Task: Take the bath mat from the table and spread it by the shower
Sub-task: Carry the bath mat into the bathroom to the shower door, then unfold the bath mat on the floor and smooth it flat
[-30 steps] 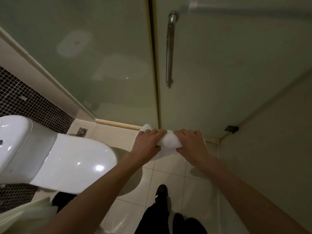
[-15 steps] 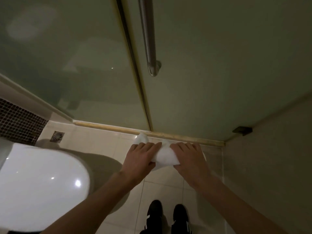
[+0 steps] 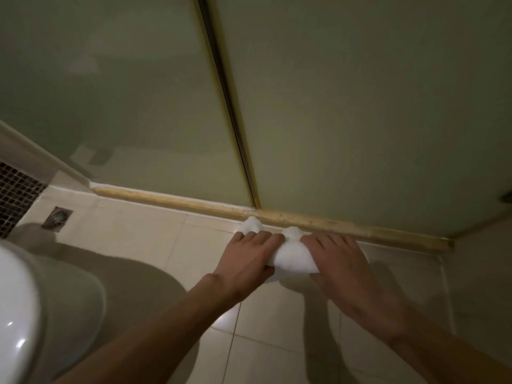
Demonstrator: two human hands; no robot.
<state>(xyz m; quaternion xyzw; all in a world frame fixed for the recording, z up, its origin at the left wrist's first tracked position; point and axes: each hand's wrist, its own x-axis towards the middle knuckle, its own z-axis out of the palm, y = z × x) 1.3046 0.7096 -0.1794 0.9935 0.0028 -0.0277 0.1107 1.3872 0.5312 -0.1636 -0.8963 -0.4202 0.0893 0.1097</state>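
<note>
The white bath mat is bunched into a small folded bundle just above the tiled floor, close to the shower's threshold strip. My left hand grips its left end, fingers over the top. Its right end is held by my right hand in the same way. Both hands are side by side in front of the frosted glass shower door. The mat's underside and most of its cloth are hidden by my hands.
A white toilet fills the lower left. A square floor drain sits in the corner by a dark mosaic wall. Beige floor tiles run between the toilet and the right-hand wall.
My hands and the bundled mat have gone down towards the floor and closer to the shower threshold. The view has dropped, so the door handle and my shoes are out of sight.
</note>
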